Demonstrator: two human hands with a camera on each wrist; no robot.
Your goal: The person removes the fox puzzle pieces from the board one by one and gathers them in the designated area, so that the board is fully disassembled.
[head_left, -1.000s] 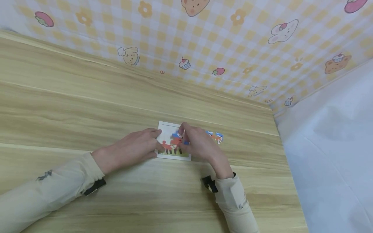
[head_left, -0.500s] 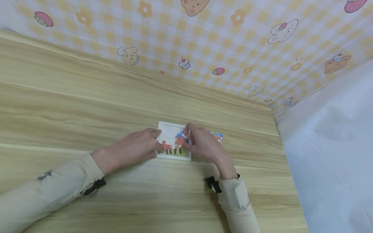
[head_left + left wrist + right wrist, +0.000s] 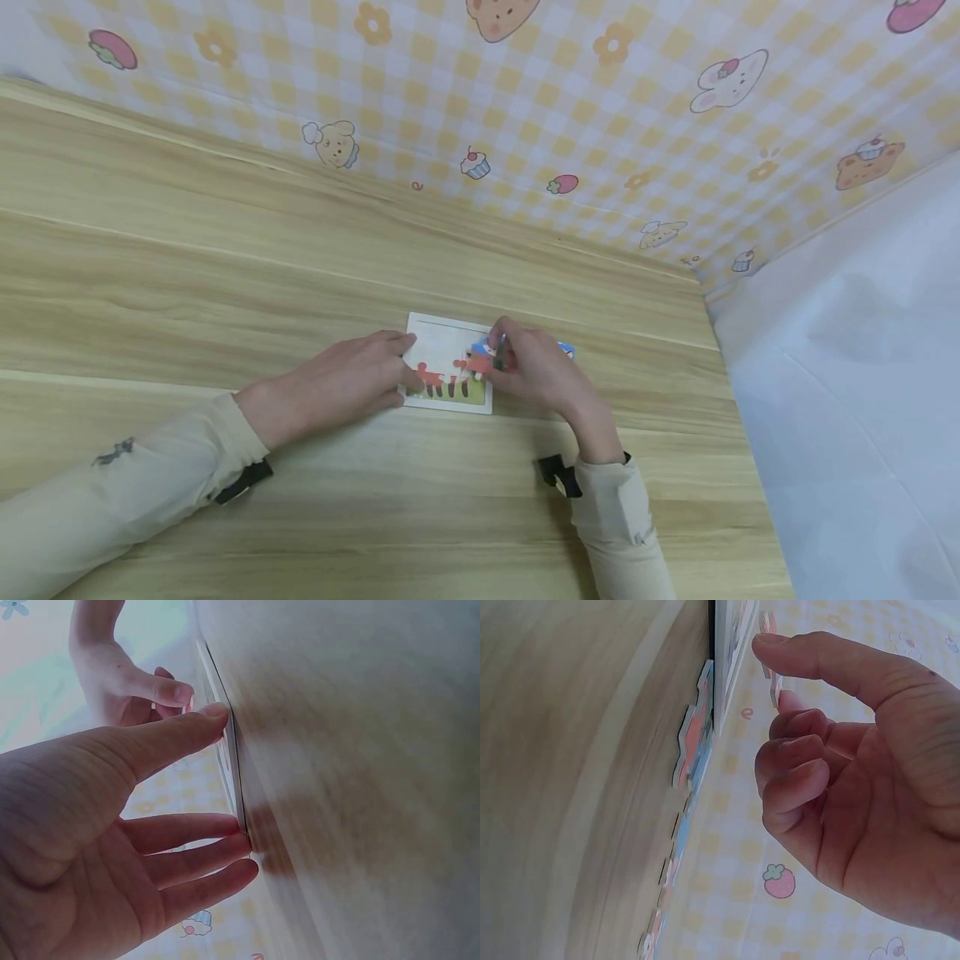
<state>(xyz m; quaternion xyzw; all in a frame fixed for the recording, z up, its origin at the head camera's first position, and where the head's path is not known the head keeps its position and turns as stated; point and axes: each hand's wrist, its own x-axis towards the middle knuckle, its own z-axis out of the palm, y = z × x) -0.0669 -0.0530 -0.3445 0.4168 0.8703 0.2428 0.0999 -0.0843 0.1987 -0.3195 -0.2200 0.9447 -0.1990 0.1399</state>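
A flat white puzzle tray (image 3: 432, 343) lies on the table in the head view, with fox-picture pieces (image 3: 431, 381) along its lower part. My left hand (image 3: 333, 377) rests at its left edge. In the left wrist view the fingers are straight, their tips at the edge, and the thumb touches the tray's border. Over the tray's right side, my right hand (image 3: 543, 371) pinches a red and blue puzzle piece (image 3: 477, 363) between thumb and index finger. The right wrist view shows this puzzle piece (image 3: 775, 690) raised above the tray, the other fingers curled.
Several loose puzzle pieces (image 3: 694, 742) lie on the wooden table (image 3: 300, 508) to the right of the tray, partly hidden by my right hand in the head view. Behind the table hangs a yellow checked cloth (image 3: 420, 108); a white surface (image 3: 847, 375) stands at the right.
My right hand has moved rightward across the tray with the puzzle piece, covering more of the loose pieces. My left hand has stayed in place.
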